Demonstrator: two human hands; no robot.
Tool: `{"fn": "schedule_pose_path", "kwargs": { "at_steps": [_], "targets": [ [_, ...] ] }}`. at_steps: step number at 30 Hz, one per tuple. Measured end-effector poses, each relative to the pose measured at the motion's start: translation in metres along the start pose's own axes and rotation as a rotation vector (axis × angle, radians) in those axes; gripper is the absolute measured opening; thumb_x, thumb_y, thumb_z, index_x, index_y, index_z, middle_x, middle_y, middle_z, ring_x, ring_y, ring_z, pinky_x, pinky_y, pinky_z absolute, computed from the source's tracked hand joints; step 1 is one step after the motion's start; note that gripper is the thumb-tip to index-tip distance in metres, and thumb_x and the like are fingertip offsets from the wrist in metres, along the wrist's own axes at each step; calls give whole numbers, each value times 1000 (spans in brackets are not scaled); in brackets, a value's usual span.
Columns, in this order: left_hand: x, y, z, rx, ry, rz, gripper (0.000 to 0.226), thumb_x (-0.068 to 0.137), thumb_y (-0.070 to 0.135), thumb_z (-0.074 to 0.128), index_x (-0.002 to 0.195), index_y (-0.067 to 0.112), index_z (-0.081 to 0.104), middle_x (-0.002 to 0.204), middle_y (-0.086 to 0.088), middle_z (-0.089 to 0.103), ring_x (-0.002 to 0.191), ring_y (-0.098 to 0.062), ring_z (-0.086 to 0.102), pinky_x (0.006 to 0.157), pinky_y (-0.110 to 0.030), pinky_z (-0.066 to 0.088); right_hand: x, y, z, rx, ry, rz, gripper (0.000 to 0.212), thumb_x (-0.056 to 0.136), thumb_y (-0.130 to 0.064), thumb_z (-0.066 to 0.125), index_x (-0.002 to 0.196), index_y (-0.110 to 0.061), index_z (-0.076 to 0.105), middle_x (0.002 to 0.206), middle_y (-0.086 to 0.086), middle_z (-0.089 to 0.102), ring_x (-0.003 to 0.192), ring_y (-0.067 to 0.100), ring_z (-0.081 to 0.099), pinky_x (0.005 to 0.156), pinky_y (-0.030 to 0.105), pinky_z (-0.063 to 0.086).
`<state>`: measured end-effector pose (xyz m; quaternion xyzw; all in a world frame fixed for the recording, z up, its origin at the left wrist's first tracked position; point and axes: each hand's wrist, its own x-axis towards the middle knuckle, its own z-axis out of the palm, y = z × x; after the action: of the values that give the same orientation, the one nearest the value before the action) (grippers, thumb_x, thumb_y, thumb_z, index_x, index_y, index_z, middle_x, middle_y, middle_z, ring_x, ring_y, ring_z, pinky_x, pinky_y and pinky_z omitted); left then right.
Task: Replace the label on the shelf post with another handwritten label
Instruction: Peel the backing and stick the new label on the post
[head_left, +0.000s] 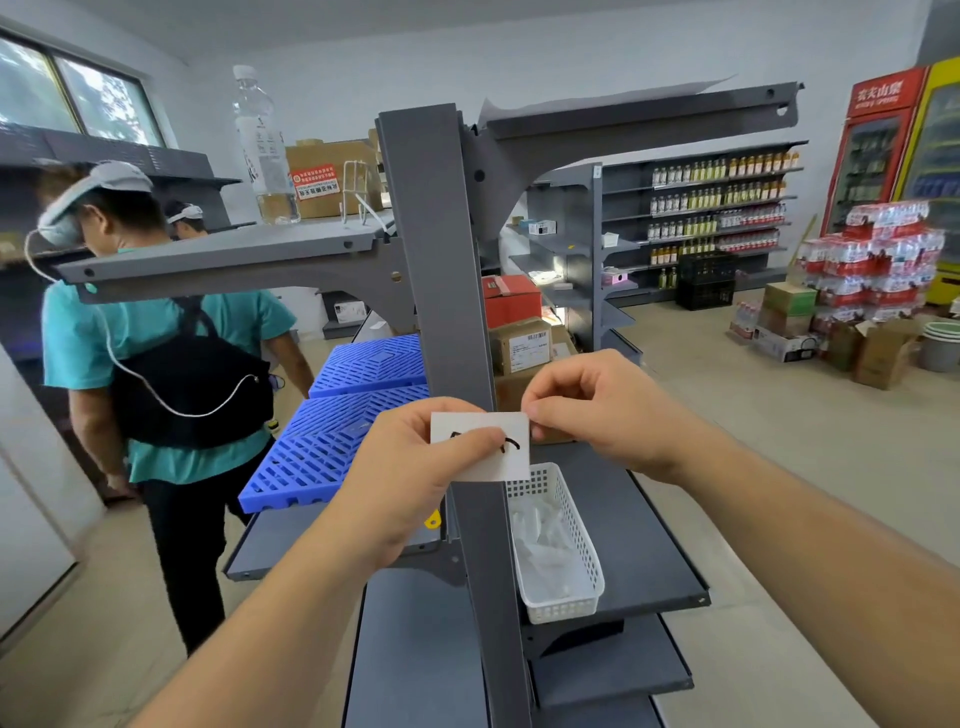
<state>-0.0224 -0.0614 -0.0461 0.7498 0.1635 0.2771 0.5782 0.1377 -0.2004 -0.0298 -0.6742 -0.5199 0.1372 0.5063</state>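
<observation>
While both hands (415, 467) (597, 410) pinch it, the flat paper label (511, 460) fronts the grey metal post (441, 291).

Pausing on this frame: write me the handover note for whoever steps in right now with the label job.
Left hand: pinching the handwritten label, thumb over its black writing.
Right hand: pinching the label's upper right corner.
The label is held in front of the grey shelf post; whether it is stuck on cannot be told.
White basket on the shelf holds pale pieces.
Left: finish swapping labels; progress unclear.
</observation>
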Motion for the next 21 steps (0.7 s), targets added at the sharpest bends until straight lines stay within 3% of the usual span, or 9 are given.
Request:
{"fn": "schedule_pose_path", "kwargs": {
  "at_steps": [3, 6, 11, 17, 21],
  "targets": [
    [1, 0, 1, -2, -5, -14, 10, 88, 10, 77, 81, 18, 78, 77, 0, 78, 70, -9, 70, 66, -27, 52, 0, 2, -4, 6, -1, -8, 17, 92, -3, 66, 82, -8, 78, 79, 14, 77, 74, 16, 69, 81, 44, 63],
    [1, 0, 2, 4, -12, -17, 11, 88, 10, 78, 81, 19, 79, 81, -3, 80, 76, -11, 72, 74, -36, 55, 0, 2, -5, 2, -16, -26, 15, 92, -1, 66, 82, -6, 78, 76, 10, 76, 70, 10, 68, 73, 22, 54],
    [2, 0, 3, 4, -17, -26, 10, 87, 10, 78, 83, 19, 79, 83, -3, 81, 77, -11, 74, 75, -35, 55, -1, 5, -6, -3, -13, -38, 15, 91, -1, 67, 83, -6, 78, 81, 16, 77, 71, 10, 70, 75, 22, 57],
    [3, 1, 4, 3, -28, -46, 13, 88, 11, 77, 80, 20, 81, 83, -3, 81, 77, -10, 73, 76, -35, 54, -2, 7, -7, -27, -23, -25, 16, 92, -2, 67, 82, -6, 79, 69, 2, 74, 68, 6, 68, 73, 19, 55],
    [4, -1, 4, 11, 25, -57, 7, 90, 16, 76, 92, 22, 79, 91, -8, 81, 84, -19, 73, 81, -41, 53, -3, 9, -6, 48, -31, 6, 17, 93, -2, 66, 83, -6, 79, 68, 3, 72, 66, 6, 65, 69, 16, 52]
  ]
}}
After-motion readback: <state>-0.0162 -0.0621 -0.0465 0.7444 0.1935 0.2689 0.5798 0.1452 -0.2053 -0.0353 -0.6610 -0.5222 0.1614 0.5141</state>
